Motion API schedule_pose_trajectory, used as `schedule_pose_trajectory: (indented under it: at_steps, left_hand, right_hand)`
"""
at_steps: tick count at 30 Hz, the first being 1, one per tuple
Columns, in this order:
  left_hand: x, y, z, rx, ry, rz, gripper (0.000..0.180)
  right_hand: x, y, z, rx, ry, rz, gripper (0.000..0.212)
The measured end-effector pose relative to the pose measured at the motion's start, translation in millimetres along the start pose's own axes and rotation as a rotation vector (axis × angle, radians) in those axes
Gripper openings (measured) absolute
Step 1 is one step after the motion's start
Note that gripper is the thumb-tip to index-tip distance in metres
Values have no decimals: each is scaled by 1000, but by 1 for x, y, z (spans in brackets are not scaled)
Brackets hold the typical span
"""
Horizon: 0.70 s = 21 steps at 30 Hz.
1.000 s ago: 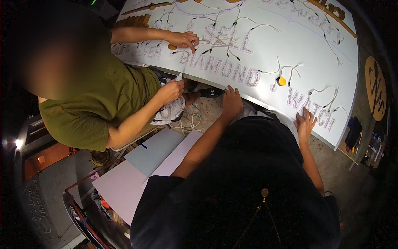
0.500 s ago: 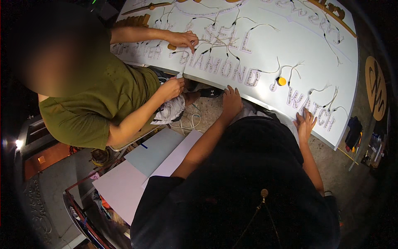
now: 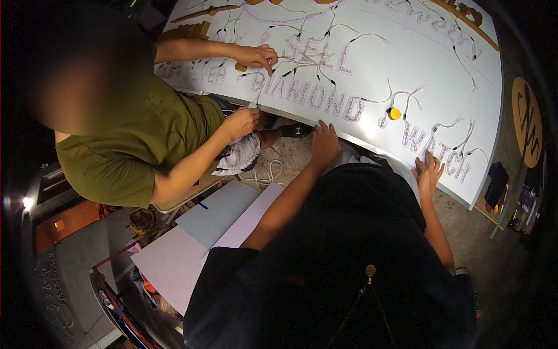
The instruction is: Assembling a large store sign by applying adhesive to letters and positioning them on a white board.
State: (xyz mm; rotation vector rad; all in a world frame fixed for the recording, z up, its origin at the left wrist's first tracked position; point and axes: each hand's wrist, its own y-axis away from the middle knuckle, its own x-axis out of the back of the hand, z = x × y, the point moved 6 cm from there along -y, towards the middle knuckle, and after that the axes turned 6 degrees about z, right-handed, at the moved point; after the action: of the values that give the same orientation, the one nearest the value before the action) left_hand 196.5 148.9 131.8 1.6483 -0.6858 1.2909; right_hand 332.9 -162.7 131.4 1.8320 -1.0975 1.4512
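Head view: a smooth, glossy white sign panel [image 3: 401, 67] carries rows of clear-edged letters [image 3: 414, 138] studded with small beadlike units; thin pale wires [image 3: 318, 64] rise in loose tangles from them. The left hand [image 3: 325, 142] rests on the panel's near edge, fingers loosely extended, holding nothing visible. The right hand [image 3: 428, 170] lies farther right on that edge, open, fingers spread and bent over the letters. A round yellow disc [image 3: 394, 114] sits on the panel between the hands. At the panel's left, a co-worker's hand [image 3: 257, 56] touches wires; the other [image 3: 241, 122] grips a small pale object, too indistinct to name. Beyond the panel's right edge stands a flat tan oval board [image 3: 527, 123] with dark curved shapes.
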Motion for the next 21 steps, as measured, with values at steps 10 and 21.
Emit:
schedule_pose_trajectory:
  at_steps: [10, 21]
  left_hand:
    - [-4, -2, 0, -5, -59, -25, 77]
    - [-2, -1, -1, -16, -35, -16, 76]
  right_hand:
    - [1, 0, -1, -5, -7, 15, 48]
    - [3, -1, -3, -18, -8, -5, 46]
